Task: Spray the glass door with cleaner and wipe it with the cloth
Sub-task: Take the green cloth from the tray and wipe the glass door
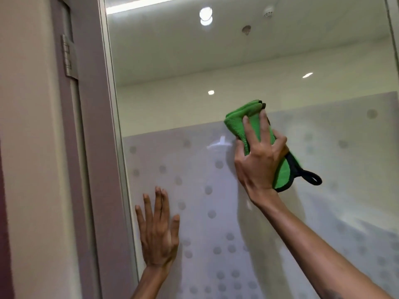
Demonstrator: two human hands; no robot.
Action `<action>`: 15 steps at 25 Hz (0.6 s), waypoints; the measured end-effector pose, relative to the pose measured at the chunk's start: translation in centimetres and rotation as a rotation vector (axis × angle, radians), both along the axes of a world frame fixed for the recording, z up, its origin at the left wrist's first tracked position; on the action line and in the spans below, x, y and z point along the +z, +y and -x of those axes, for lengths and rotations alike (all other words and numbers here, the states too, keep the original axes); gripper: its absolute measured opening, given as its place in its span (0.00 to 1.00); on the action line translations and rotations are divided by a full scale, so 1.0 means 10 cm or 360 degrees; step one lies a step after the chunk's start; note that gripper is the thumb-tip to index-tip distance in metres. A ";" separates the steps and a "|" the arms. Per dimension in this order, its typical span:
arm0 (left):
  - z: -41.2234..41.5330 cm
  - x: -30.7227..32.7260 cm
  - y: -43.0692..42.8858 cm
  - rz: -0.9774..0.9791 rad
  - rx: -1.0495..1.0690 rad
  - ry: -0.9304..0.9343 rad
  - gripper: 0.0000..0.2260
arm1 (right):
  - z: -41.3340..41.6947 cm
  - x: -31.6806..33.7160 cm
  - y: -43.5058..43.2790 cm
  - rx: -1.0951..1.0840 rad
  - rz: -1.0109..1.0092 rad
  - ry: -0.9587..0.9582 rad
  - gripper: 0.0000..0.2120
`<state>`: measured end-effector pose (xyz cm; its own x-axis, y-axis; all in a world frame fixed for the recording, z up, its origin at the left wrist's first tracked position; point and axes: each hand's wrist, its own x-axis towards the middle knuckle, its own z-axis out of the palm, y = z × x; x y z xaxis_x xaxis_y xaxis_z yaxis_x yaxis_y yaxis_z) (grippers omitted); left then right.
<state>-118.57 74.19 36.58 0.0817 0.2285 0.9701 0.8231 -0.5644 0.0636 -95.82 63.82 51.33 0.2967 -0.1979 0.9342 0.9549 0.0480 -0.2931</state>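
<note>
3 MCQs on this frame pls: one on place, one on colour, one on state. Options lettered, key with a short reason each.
1. Where is the cloth on the glass door?
A. At the upper edge of the frosted dotted band
B. On the door frame by the hinge
C. Hanging from the ceiling

2. What colour is the cloth?
A. White with a red trim
B. Green with a black trim and loop
C. Plain blue

3. What is the left hand doing?
A. Holding a spray bottle
B. Gripping the cloth
C. Resting flat and open on the glass

Key:
1 A: the right hand presses the cloth where clear glass meets the frosted band.
2 B: green fabric, with a black edge and loop trailing behind the hand.
3 C: its fingers are spread against the pane and hold nothing; no bottle is in view.
</note>
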 end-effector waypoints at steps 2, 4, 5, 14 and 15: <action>0.02 -0.02 0.02 -0.0025 -0.0008 0.0016 0.28 | 0.36 -0.04 0.17 -0.0008 0.0067 -0.0117 0.26; 0.02 -0.05 0.03 -0.0048 -0.0017 0.0020 0.28 | 0.67 -0.08 0.32 -0.0057 0.0148 -0.0252 0.28; 0.03 -0.04 0.03 -0.0065 -0.0008 0.0016 0.28 | 0.81 -0.07 0.38 -0.0072 0.0171 -0.0311 0.28; 0.10 0.02 0.01 -0.0033 0.0030 -0.0004 0.30 | 1.58 0.11 0.57 0.0022 0.0608 -0.0928 0.28; 0.12 0.03 0.02 -0.0053 0.0001 -0.0028 0.30 | 1.64 0.15 0.56 0.0029 0.0719 -0.1066 0.28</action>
